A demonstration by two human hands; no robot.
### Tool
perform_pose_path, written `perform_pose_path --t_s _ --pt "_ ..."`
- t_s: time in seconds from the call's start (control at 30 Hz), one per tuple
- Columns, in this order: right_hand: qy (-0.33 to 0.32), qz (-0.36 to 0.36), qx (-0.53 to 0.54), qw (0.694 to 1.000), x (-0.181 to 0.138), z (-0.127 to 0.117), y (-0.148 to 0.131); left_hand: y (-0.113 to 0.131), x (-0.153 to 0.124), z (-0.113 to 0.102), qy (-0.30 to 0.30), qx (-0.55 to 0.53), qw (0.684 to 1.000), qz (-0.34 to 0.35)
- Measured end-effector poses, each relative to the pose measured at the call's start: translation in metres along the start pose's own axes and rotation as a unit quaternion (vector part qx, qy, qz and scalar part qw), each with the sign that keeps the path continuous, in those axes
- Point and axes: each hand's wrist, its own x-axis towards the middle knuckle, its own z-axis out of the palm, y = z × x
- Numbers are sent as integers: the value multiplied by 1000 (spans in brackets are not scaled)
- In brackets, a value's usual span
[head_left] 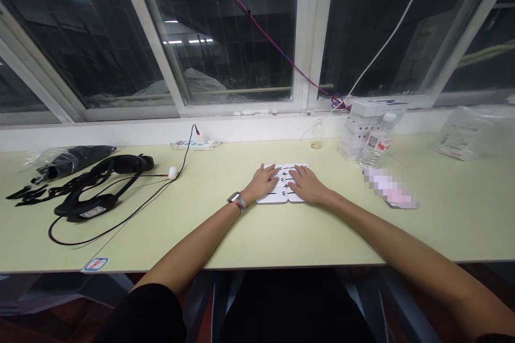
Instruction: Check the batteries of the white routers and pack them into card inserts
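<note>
Several white cards with rounded corners and black marks lie edge to edge in two columns on the table, among them a lower left card (272,199) and a lower right card (296,198). Across the left column rests my left hand (262,182), palm down, its fingers spread and pointing up and right. My right hand (308,184) lies flat over the right column with fingers apart. Both hands touch the cards and hide parts of them. Neither one grasps anything. A watch (233,198) and a woven bracelet (241,203) are on my left wrist.
At the left are a black headset (90,206) with a cable and a bagged black item (76,161). A power strip (195,144) lies by the wall. To the right stand stacked white boxes (354,136), a water bottle (376,144), a blurred flat item (389,188) and a plastic bag (461,134).
</note>
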Motion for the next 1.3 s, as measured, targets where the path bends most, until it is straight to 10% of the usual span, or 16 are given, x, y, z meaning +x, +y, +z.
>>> perform_pose_path --t_s 0.73,1.3 --pt "138 141 284 938 17 6 37 0 7 -4 179 -267 941 -109" --pt "114 123 108 980 17 -5 77 -33 -1 -31 134 -88 976 -149"
